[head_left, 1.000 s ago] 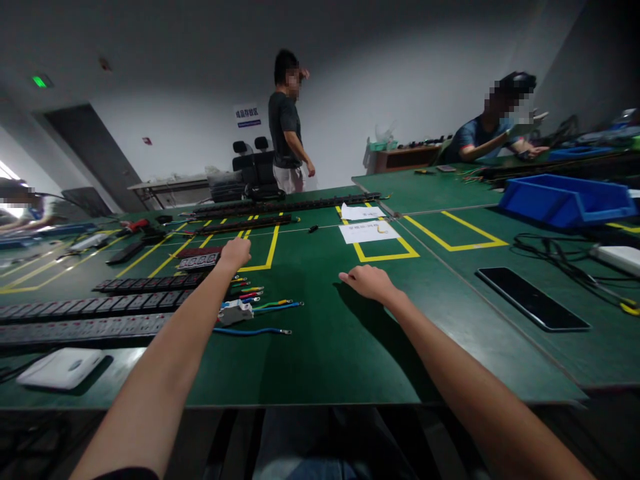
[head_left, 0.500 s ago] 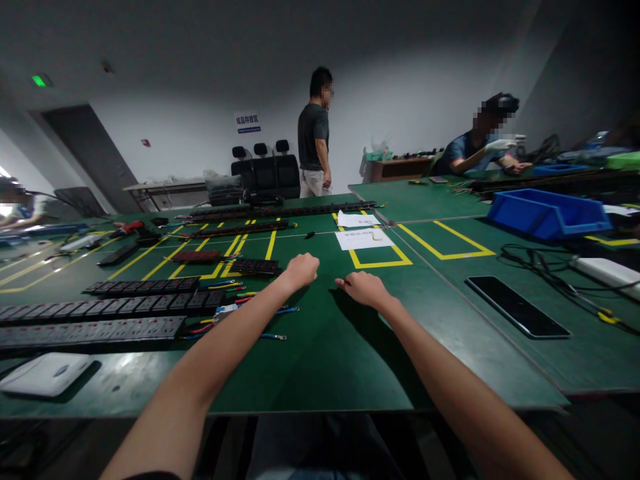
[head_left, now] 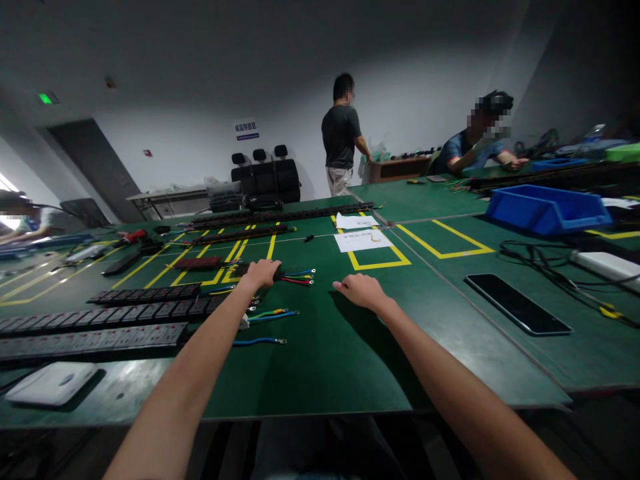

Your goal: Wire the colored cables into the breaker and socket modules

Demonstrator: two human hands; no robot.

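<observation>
While the left hand was closed over a short dark strip, mostly hidden beneath it, the strip's blue, yellow and red wires stuck out to the right, tipped with metal rings. The strip lay on the green bench, just right of a dark red strip. The right hand rested nearby, fingers curled narrow and thumb pointing left, with nothing visible in its grasp. Beyond it lay printed papers; longer socket strips lined the left side, a phone the right.
</observation>
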